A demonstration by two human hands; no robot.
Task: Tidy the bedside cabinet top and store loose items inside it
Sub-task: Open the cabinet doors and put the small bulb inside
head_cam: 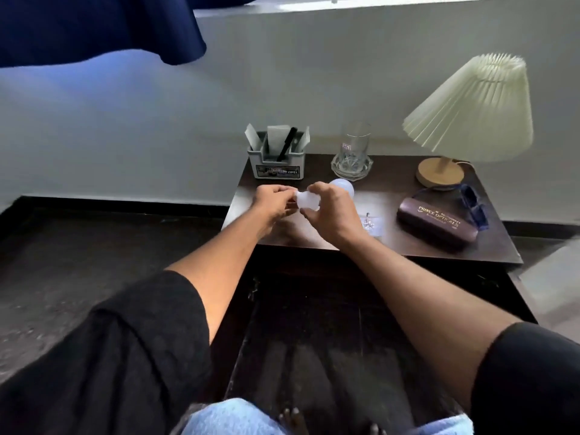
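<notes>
A white light bulb (343, 187) hangs just above the left half of the dark wooden bedside cabinet top (405, 243). My right hand (332, 208) grips the bulb around its white neck. My left hand (274, 202) pinches the bulb's base end from the left. On the right lie a brown glasses case (436, 222) and blue sunglasses (472, 204) behind it. A small clear packet with a metal piece (372, 221) lies right of my right hand.
A grey desk organiser (277, 161) with papers and a black pen stands at the back left. A drinking glass on a glass dish (353, 155) is beside it. A pleated-shade lamp (470, 111) occupies the back right. The cabinet's dark front (314, 324) is below.
</notes>
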